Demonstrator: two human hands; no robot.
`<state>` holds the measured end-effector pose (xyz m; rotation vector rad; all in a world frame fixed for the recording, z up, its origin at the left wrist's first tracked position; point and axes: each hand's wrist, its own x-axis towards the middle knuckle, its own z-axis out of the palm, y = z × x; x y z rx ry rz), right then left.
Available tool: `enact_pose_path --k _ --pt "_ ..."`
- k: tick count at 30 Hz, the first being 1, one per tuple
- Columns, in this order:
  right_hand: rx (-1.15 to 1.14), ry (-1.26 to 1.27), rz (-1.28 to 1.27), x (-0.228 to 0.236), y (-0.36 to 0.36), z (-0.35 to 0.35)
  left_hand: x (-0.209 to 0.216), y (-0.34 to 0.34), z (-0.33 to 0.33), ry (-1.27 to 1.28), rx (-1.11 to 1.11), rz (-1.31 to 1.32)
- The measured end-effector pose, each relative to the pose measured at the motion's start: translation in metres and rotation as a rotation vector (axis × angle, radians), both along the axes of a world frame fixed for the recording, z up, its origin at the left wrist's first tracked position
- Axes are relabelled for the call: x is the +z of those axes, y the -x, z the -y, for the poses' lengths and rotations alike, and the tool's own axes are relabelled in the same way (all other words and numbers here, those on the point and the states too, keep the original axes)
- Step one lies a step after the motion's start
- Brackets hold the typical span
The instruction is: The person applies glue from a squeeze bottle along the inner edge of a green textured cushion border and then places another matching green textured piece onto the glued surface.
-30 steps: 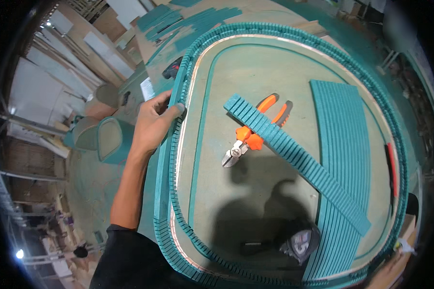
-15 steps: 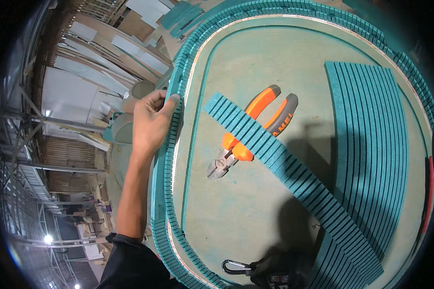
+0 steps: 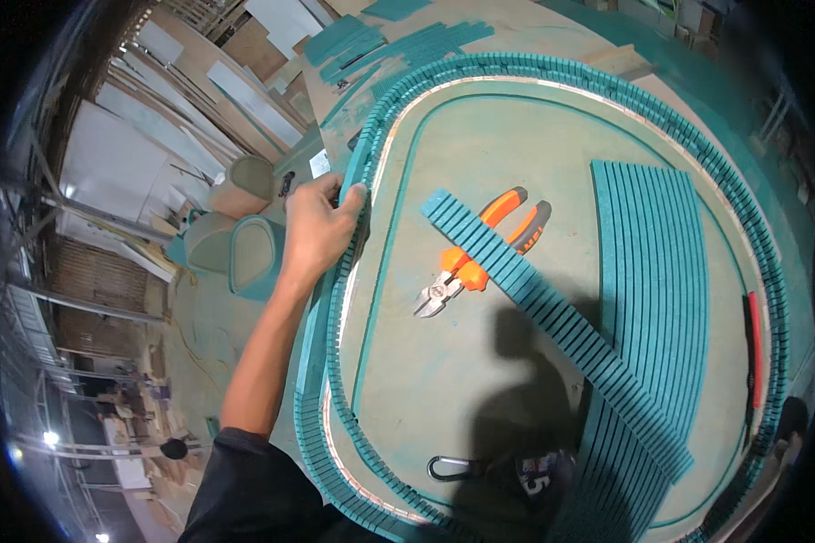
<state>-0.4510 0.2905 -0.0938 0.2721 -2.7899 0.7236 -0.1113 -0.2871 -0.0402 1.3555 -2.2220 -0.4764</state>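
My left hand [image 3: 321, 226] is closed on the left rim of a large rounded frame, its thumb over the top edge and its fingers on the outer side. It pinches a teal strip [image 3: 312, 353] that runs along the outside of the slotted teal rim [image 3: 598, 77]. Inside the frame, on the pale green panel [image 3: 398, 380], lie orange-and-grey diagonal cutting pliers [image 3: 466, 271]. A loose slotted teal strip [image 3: 552, 312] crosses over them diagonally. Its lower end overlaps a wide slotted teal sheet [image 3: 652, 244]. My right hand does not show.
A black carabiner [image 3: 448, 468] attached to a dark item lies near the front. Along the right rim is a long red-and-black object [image 3: 753, 348]. Teal offcuts [image 3: 344, 45] cover the table behind. Rounded teal-edged forms [image 3: 255, 258] stand on the floor at left, near leaning boards [image 3: 118, 176].
The view has shifted, showing more of the frame's far and right sides. My left hand keeps its grip on the rim strip. The pliers and loose strip stay where they lay on the panel.
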Motion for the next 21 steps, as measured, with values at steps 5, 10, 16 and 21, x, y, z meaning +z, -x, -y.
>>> enact_pose_path --k 5,10,16,21 --pt "0.378 0.196 0.018 0.091 0.015 0.072 0.009 0.007 0.002 0.002 -0.011 0.05" --pt "1.338 0.33 0.551 0.148 -0.018 0.301 0.012 0.007 -0.011 -0.022 0.039 0.113" --pt "1.685 0.25 0.719 0.095 -0.049 0.459 0.012 -0.024 -0.023 -0.183 0.18 -0.231" --pt "1.823 0.195 0.387 0.061 -0.058 0.529 0.015 -0.012 -0.046 -0.243 0.071 -0.222"
